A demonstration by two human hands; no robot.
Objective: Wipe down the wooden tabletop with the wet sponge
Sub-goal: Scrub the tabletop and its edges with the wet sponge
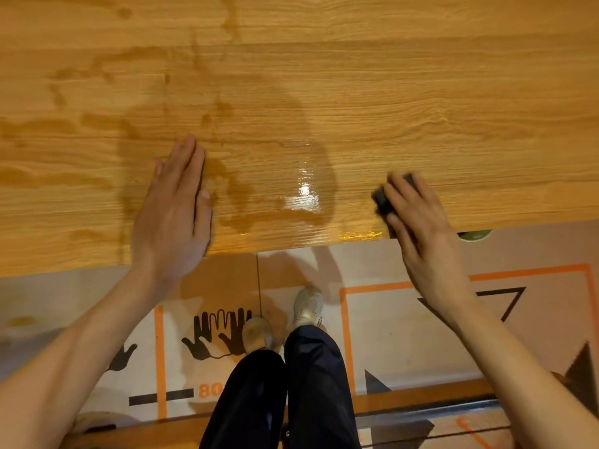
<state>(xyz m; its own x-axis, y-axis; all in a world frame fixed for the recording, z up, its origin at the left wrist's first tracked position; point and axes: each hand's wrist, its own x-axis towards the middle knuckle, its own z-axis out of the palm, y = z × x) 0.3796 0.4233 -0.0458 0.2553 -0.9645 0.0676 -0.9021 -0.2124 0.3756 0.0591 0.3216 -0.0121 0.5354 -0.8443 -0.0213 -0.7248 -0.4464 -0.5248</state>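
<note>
Head view: the right hand [421, 228] has its fingers [406, 192] clenched over the dark sponge [382, 197], pressing it to the table [356, 92] close to the near edge. The left hand [175, 209] lies flat, released, holding nothing. Risk, as judged: so near the edge, a stroke toward the body could push water [301, 196] onto the floor [405, 345]. The sponge's long axis appears to run diagonally, far end angled right; largely hidden.

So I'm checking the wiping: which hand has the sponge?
The right hand, pressing the dark sponge near the table edge; the left hand lies flat, empty.
</note>
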